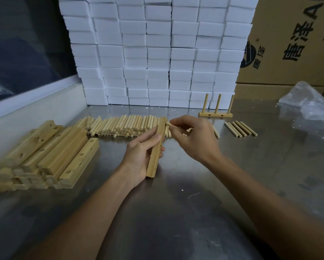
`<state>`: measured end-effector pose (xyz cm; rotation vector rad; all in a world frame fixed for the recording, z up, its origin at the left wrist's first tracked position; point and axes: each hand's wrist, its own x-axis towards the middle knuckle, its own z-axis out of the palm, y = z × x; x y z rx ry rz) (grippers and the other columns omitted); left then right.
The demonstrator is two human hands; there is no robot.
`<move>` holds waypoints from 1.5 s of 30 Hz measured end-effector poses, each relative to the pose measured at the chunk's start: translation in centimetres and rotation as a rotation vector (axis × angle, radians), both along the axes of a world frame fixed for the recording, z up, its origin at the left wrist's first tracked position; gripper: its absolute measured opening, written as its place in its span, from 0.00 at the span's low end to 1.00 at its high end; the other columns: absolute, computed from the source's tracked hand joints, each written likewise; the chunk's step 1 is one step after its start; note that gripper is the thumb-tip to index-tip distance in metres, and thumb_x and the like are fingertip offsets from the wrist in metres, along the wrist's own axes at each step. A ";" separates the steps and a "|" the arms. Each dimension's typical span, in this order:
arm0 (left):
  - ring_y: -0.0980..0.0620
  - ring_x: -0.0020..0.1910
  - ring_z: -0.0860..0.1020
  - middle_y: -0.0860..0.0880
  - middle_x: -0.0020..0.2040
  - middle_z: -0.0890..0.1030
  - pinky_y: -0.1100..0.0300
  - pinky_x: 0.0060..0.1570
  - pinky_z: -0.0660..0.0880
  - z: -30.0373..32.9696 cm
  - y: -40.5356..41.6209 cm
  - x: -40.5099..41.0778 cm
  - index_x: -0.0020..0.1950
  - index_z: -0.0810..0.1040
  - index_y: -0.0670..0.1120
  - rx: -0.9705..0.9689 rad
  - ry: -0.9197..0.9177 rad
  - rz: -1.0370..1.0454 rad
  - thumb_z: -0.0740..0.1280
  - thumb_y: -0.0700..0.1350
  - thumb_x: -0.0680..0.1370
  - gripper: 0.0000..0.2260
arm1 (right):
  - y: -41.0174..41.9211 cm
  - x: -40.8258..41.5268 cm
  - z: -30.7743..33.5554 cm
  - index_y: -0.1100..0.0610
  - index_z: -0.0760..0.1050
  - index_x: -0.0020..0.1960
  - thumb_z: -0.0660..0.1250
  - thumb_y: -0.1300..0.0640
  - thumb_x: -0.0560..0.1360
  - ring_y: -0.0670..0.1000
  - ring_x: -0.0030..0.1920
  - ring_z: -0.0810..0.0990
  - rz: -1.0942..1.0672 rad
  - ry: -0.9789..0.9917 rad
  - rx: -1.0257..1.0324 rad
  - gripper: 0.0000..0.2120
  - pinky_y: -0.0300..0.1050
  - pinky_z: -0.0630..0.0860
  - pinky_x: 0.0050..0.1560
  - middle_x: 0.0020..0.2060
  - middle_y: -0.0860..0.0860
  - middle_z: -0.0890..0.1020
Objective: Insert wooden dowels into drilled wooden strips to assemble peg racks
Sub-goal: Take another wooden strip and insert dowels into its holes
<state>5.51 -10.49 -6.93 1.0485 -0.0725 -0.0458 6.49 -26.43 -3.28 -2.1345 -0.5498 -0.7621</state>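
My left hand [138,156] grips a drilled wooden strip [156,152], held lengthwise above the steel table [176,194]. My right hand [193,136] pinches a dowel [168,123] whose tip points at the far end of the strip's right side. A long pile of loose dowels [120,126] lies behind my hands. Drilled strips [45,152] are stacked at the left. A finished rack [215,114] with three upright pegs stands at the back right, and several loose dowels [240,128] lie in front of it.
A wall of white foam blocks [157,53] rises at the back of the table. Cardboard boxes [292,44] stand at the right, with crumpled clear plastic [311,107] in front of them. A dark window [22,44] is at the left.
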 end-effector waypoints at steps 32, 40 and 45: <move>0.51 0.29 0.75 0.43 0.39 0.80 0.61 0.25 0.70 1.0 -0.7 -0.7 0.55 0.83 0.42 0.128 -0.048 0.095 0.71 0.34 0.74 0.11 | -0.9 -0.1 1.0 0.60 0.83 0.51 0.68 0.57 0.79 0.44 0.36 0.82 0.073 0.043 -0.167 0.08 0.39 0.79 0.39 0.37 0.48 0.84; 0.50 0.28 0.75 0.44 0.35 0.81 0.62 0.22 0.68 1.4 -0.5 -0.7 0.51 0.82 0.42 0.111 -0.037 0.087 0.71 0.34 0.74 0.08 | 0.0 -0.7 0.8 0.61 0.81 0.49 0.65 0.54 0.80 0.56 0.37 0.81 -0.089 -0.089 -0.304 0.10 0.55 0.77 0.39 0.38 0.54 0.84; 0.49 0.29 0.75 0.43 0.37 0.81 0.61 0.23 0.69 1.4 -0.1 -0.8 0.52 0.83 0.43 0.168 -0.102 0.089 0.71 0.33 0.74 0.09 | -0.3 0.0 2.1 0.59 0.83 0.39 0.70 0.56 0.77 0.42 0.27 0.75 0.039 0.474 0.208 0.11 0.37 0.72 0.28 0.30 0.51 0.83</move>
